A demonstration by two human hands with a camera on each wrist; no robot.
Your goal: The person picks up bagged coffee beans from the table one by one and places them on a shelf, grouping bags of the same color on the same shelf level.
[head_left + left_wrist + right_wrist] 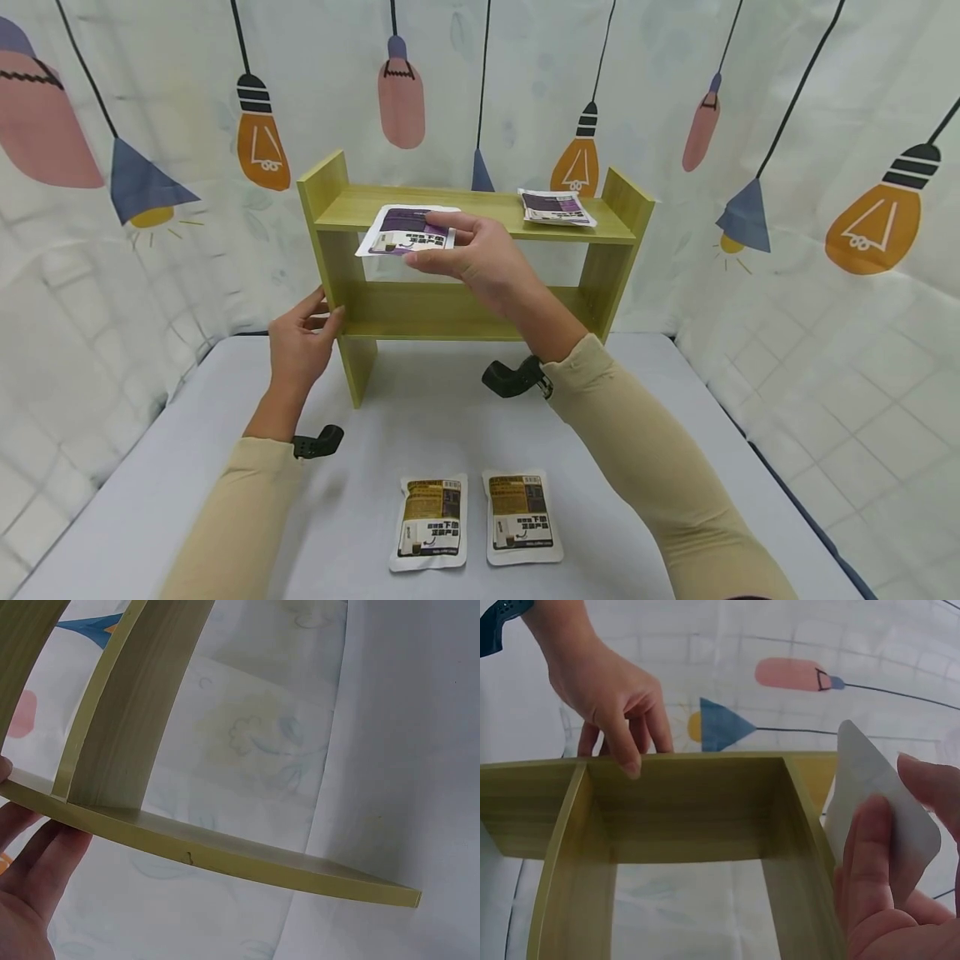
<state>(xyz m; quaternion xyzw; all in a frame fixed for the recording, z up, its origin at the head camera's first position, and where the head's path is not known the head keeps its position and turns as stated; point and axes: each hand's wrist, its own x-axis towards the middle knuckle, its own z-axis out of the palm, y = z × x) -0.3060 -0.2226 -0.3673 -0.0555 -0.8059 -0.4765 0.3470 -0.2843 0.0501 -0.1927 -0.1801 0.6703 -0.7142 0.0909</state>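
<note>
A small two-tier wooden shelf (pixel 465 310) stands on the white table. My left hand (pixel 302 340) grips its left side panel (pixel 217 859), thumb on the inner face and fingers outside. In my right hand (pixel 480 254), a flat white pouch with a purple label (pixel 408 229) is pinched between thumb and fingers, over the left part of the top board (pixel 480 202). The right wrist view shows the pouch's plain pale back (pixel 870 802). At the right end of the top board lies a small stack of purple-labelled pouches (pixel 557 208).
Two pouches with brown-and-white labels, a left one (pixel 430 523) and a right one (pixel 522 518), lie side by side on the table (pixel 360 500) near the front. Behind the shelf hangs a pale curtain (pixel 322 75) printed with lamps. The lower board (pixel 435 312) spans the shelf's middle.
</note>
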